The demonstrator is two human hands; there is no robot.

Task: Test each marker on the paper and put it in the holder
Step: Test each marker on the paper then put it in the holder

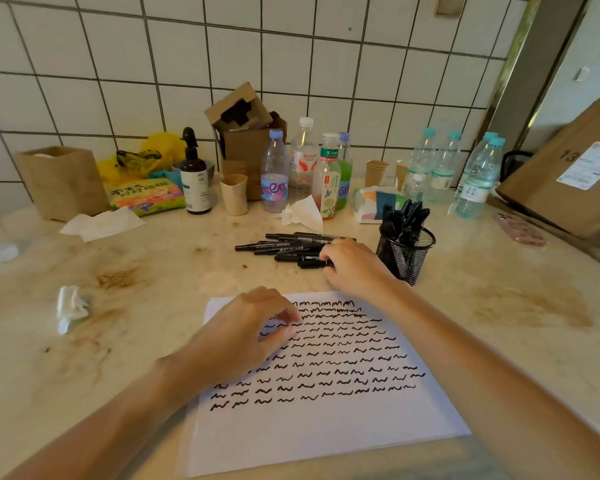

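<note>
Here, a stained stone counter [153, 271] against a white tiled wall [118, 64]. A sheet of paper [326, 434] lies at near centre, its upper two-thirds filled with rows of short black squiggles [326, 355], its lower part blank.

Left hand [243, 341] rests on the paper's upper left part, fingers loosely curled, thumb and forefinger tips close together; nothing visible between them, palm down on the sheet.

Right hand [354, 268] reaches past the paper's top edge to a loose pile of black markers [291, 247] lying flat on the counter. Its fingertips close round the near end of the nearest marker [312, 262], which lies roughly horizontal, still touching the counter as far as can be told.

Black mesh holder [406, 254] stands upright just right of the right hand, behind the wrist. Several black markers [406, 216] stand in it, leaning at mixed angles, caps above the rim.

Back row along the wall: brown paper bag [63, 181], yellow plastic bag [153, 157], dark pump bottle [194, 178], cardboard boxes [246, 126], a cluster of drink bottles [305, 168], paper cups [234, 195], clear water bottles [465, 171]. Crumpled tissue [70, 306] lies well left of the paper. Large cardboard parcel [568, 168] at far right, a pink phone [520, 230] in front of it
</note>
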